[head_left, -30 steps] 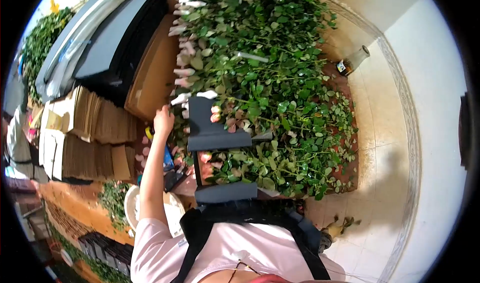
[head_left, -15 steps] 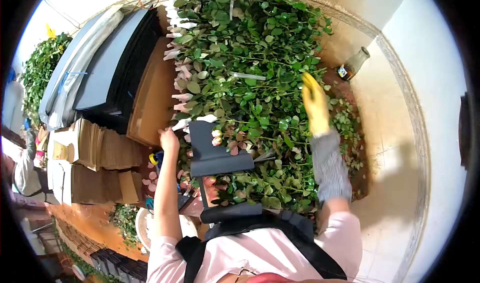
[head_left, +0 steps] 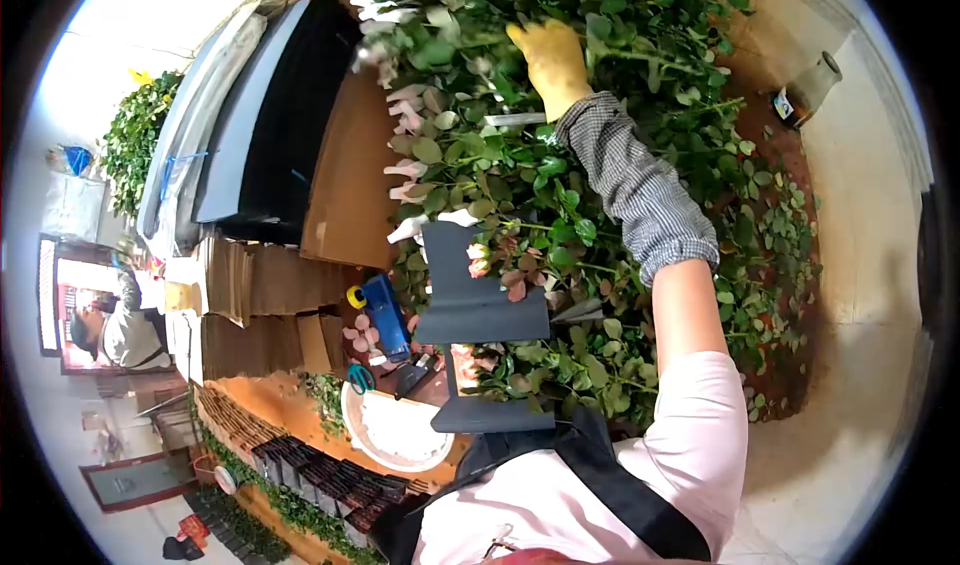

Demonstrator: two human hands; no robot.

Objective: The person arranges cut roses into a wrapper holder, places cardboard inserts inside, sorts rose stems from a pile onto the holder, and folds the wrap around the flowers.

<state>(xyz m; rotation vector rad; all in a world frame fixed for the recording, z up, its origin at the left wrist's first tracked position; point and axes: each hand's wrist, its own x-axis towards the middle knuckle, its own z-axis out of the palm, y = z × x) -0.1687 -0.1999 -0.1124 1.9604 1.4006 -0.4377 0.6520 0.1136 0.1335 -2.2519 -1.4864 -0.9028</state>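
My right hand [head_left: 552,60], in a yellow glove with a checked sleeve above it, is over the upper part of a large heap of leafy roses [head_left: 560,180]. Its fingers are curled around a rose stem; the leaves and pale bud to its left are smeared by motion. Most rose heads [head_left: 405,170] along the heap's left edge wear whitish sleeves. Lower down, a dark grey padded stand [head_left: 480,310] lies across the foliage, with a pink-and-cream rose [head_left: 479,259] beside it. My left hand is out of sight.
Left of the heap are cardboard stacks [head_left: 295,285] and dark sheets [head_left: 300,135]. Nearby lie a blue tool [head_left: 385,315], teal scissors [head_left: 360,377] and a white tub [head_left: 400,445]. A bottle [head_left: 808,90] stands at the right; a co-worker [head_left: 130,325] is far left.
My right hand has moved up and left from the heap's right edge to over its upper part, now with a stem. My left hand has left the view from beside the rose heads.
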